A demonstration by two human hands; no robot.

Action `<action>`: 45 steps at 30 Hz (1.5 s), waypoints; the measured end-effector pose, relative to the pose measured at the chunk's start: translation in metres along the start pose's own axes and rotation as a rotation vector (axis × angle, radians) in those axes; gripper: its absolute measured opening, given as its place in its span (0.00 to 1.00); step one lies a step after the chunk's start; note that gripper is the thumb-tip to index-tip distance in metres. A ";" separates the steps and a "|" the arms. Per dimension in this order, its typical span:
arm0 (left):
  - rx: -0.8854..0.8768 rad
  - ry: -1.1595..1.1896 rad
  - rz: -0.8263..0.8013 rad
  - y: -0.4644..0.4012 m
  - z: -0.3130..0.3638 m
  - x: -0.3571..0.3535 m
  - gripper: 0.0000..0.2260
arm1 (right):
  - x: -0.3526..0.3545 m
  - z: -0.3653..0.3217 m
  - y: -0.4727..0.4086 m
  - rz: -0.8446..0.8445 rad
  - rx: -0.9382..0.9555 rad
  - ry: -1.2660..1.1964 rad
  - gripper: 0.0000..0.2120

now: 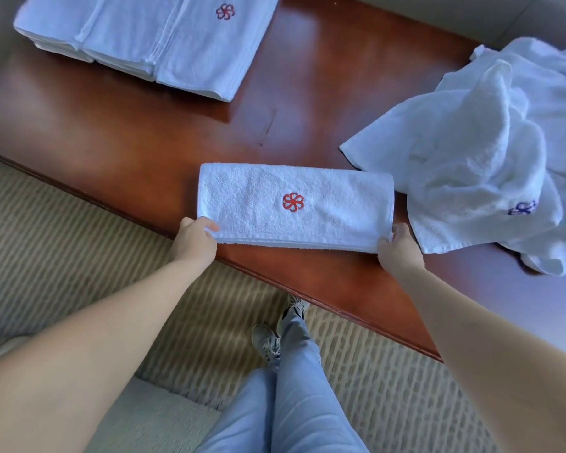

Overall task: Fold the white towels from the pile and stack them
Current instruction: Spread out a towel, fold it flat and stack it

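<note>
so the folded towel (294,206) sits at the table (138,138) near edge, left hand (195,238) and right hand (399,246) each pinching a near corner, and lifting it unevenly toward the stack (138,37) at the table's far-left could spill the layers open

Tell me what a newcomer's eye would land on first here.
The folded towel with its red flower emblem lies at the near edge of the wooden table, the left hand and right hand pinching its near corners. A rumpled towel pile sprawls at right; the folded stack sits far left.
</note>
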State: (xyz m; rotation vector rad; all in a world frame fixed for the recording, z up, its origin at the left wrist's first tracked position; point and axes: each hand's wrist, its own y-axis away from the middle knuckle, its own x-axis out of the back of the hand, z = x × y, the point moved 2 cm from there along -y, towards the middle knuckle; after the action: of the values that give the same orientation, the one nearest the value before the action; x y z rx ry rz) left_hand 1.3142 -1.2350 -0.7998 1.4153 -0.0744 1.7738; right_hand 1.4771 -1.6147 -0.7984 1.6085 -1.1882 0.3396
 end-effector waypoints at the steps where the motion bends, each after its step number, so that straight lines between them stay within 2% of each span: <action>1: 0.005 -0.030 -0.005 0.002 0.003 0.001 0.17 | 0.003 -0.002 0.002 0.020 -0.029 0.008 0.18; 3: -0.025 -0.115 0.006 0.005 0.012 0.008 0.16 | 0.008 -0.010 0.010 0.067 -0.072 0.016 0.25; 5: -0.123 -0.189 0.049 0.006 0.028 0.019 0.13 | 0.012 -0.026 0.017 0.132 0.026 0.077 0.29; 8: -0.292 -0.237 0.104 0.004 0.065 0.029 0.13 | 0.008 -0.067 0.023 0.174 0.281 0.193 0.28; 15: -0.662 -0.348 0.009 -0.021 0.129 -0.016 0.26 | -0.055 -0.137 0.012 0.121 0.639 0.336 0.28; 19: -0.754 -0.471 0.062 -0.042 0.123 -0.064 0.26 | -0.100 -0.133 -0.010 0.175 0.723 0.402 0.26; 23: -0.837 -0.402 0.204 -0.048 0.106 -0.079 0.25 | -0.113 -0.117 -0.021 0.279 0.787 0.387 0.26; 26: -0.841 -0.445 0.175 -0.051 0.096 -0.069 0.27 | -0.100 -0.107 -0.026 0.263 0.713 0.417 0.27; 28: -0.792 -0.503 0.132 -0.059 0.080 -0.058 0.30 | -0.083 -0.090 -0.035 0.264 0.611 0.449 0.28; 30: -0.730 -0.517 0.155 -0.065 0.058 -0.047 0.31 | -0.063 -0.066 -0.046 0.287 0.550 0.489 0.29; 33: -0.674 -0.477 0.206 -0.069 0.039 -0.042 0.31 | -0.050 -0.046 -0.055 0.335 0.504 0.473 0.30; 36: -0.635 -0.495 0.170 -0.071 0.038 -0.043 0.31 | -0.053 -0.045 -0.058 0.331 0.496 0.485 0.29; 42: -0.464 -0.622 -0.042 -0.052 0.066 -0.029 0.29 | -0.030 -0.054 -0.041 0.087 0.427 0.585 0.30; 45: -0.556 -0.626 -0.128 -0.026 0.101 -0.019 0.27 | -0.010 -0.059 -0.018 -0.010 0.444 0.584 0.30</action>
State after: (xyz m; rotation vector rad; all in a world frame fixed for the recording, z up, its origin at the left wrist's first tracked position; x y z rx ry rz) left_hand 1.4087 -1.2817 -0.7905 1.4507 -0.7297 1.0315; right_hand 1.5066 -1.5599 -0.7918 1.7127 -0.6784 1.0447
